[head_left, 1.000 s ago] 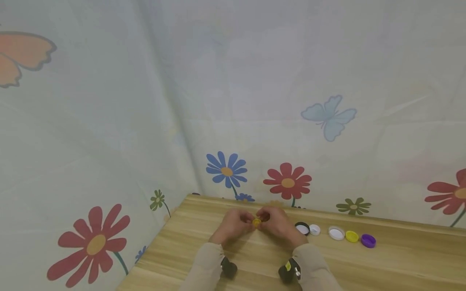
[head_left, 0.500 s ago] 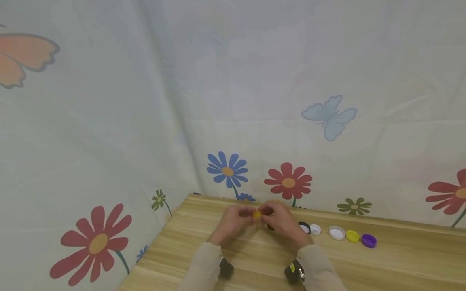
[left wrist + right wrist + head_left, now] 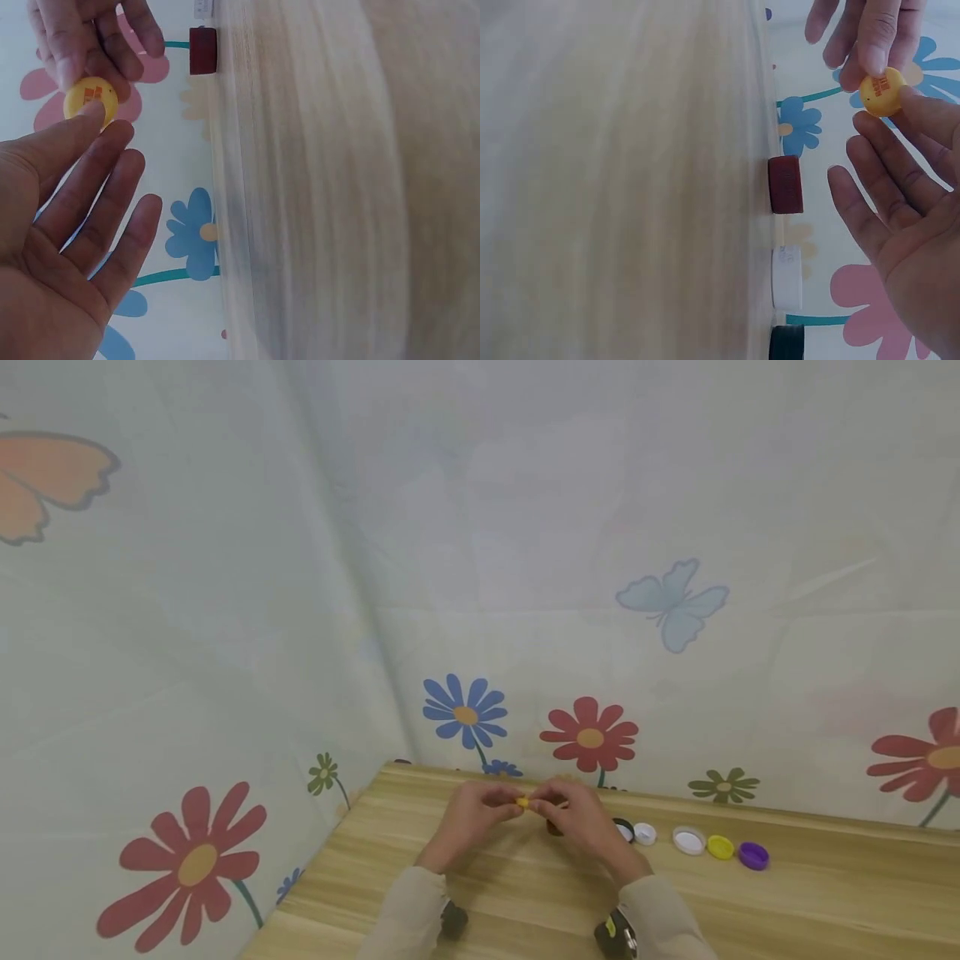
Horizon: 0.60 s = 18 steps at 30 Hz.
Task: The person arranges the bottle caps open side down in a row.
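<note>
A small round yellow bottle cap (image 3: 522, 802) with red print on its flat face is held up over the table between my two hands. My left hand (image 3: 471, 817) pinches one side of it, thumb (image 3: 91, 114) on the printed face. From the other side my right hand (image 3: 574, 817) pinches it too, thumb (image 3: 922, 106) at the cap's edge. The remaining fingers of both hands are spread loosely. Partly covered by my right hand in the head view, a dark red-brown cap (image 3: 785, 184) rests on the table just below.
Right of my right hand stands a row: a black-rimmed cap (image 3: 623, 830), a small white cap (image 3: 644, 833), a wider white lid (image 3: 688, 840), a yellow lid (image 3: 721, 847) and a purple lid (image 3: 753, 856). A flower-printed curtain (image 3: 480, 568) hangs behind the wooden table (image 3: 517, 893).
Both hands have lifted the yellow cap slightly, and it has turned so less of its face shows in the head view. My forearms have spread a little apart.
</note>
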{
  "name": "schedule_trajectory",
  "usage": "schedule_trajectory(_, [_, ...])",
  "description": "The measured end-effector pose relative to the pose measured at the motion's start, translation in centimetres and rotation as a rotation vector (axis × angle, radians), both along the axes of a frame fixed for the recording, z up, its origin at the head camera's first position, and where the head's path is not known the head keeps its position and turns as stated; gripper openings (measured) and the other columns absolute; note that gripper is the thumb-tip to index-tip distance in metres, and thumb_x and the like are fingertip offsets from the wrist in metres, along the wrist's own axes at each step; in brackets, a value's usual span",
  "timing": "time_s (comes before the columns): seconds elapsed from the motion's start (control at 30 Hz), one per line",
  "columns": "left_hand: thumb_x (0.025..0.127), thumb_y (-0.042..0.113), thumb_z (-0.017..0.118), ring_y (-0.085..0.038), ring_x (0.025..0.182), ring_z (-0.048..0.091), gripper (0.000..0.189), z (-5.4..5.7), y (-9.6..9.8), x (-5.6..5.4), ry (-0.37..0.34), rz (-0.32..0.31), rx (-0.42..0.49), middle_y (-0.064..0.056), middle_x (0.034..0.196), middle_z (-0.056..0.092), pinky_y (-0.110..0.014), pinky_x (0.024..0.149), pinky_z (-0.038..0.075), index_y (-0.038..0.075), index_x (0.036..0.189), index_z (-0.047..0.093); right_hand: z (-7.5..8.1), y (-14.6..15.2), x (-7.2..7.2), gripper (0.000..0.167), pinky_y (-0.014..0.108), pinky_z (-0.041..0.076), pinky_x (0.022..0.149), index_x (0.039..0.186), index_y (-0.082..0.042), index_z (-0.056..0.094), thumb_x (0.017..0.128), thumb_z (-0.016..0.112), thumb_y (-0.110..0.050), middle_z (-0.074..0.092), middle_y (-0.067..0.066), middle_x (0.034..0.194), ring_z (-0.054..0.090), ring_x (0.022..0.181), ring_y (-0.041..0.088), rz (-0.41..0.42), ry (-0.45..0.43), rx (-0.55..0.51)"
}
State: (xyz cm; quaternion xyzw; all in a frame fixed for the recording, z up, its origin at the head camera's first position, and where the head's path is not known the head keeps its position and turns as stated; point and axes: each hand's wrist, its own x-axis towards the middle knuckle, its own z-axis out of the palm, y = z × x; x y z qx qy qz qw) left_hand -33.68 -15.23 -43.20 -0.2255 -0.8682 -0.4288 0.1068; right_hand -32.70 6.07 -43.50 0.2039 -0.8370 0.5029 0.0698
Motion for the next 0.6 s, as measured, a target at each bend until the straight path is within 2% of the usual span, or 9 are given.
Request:
schedule_trajectory(0.3, [0.092,0.017,0.085,-0.011,0.088,0.072,0.012,0.2,-0.1,0.4,0.032,-0.028,-0.054,0.004,0.094,0.08,-0.028,0.079,0.058,0.011,0.102,0.084,-0.1,0.3,0.8,0.005,0.027,0.058,0.079,0.103,-0.011,0.078,0.098,0.078,-0.011,0.07,-0.003,0.096,0.066,0.091,0.018,0.031,-0.031,-0.034])
schedule_trajectory(0.6, [0.094,0.011,0.082,-0.011,0.091,0.074,0.015,0.8,-0.2,1.1,0.023,-0.066,-0.007,0.001,0.101,0.081,-0.028,0.081,0.059,0.009,0.109,0.083,0.0,0.0,1.1,0.008,0.026,0.057,0.076,0.107,-0.009,0.076,0.099,0.076,-0.008,0.071,-0.001,0.096,0.063,0.086,0.018,0.02,-0.06,-0.074])
